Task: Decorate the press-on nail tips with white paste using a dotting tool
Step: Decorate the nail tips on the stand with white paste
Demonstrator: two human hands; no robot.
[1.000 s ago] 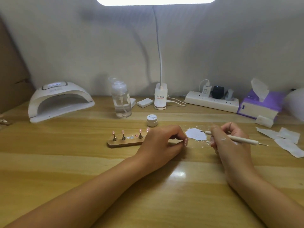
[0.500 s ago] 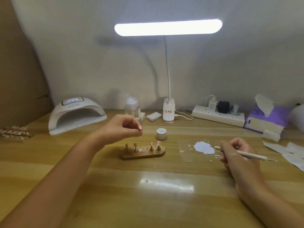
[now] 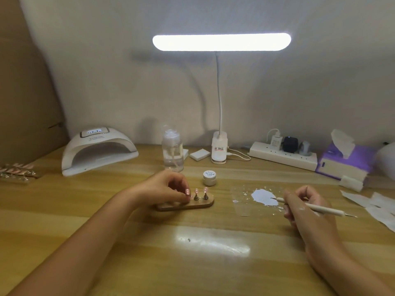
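Observation:
A wooden nail stand [image 3: 198,205] lies mid-table with pink nail tips [image 3: 196,191] upright on small cone pegs. My left hand [image 3: 165,188] covers the stand's left end, its fingertips pinched at one peg with a pink tip. My right hand [image 3: 303,207] grips a white dotting tool [image 3: 322,209], whose fine point touches the right edge of a white paste smear [image 3: 264,196] on a clear sheet. A small white paste jar [image 3: 209,177] stands just behind the stand, lid on.
A white nail lamp [image 3: 97,149] sits back left, a clear pump bottle [image 3: 172,151] and desk lamp base [image 3: 219,149] behind the stand. A power strip [image 3: 282,155], purple tissue box [image 3: 344,162] and paper wipes [image 3: 372,205] lie right. More nail tips [image 3: 18,170] lie far left.
My left hand left its spot beside the paste, lifted leftward, then came down onto the stand's left pegs. The right hand kept the tool by the paste. My head tilted up.

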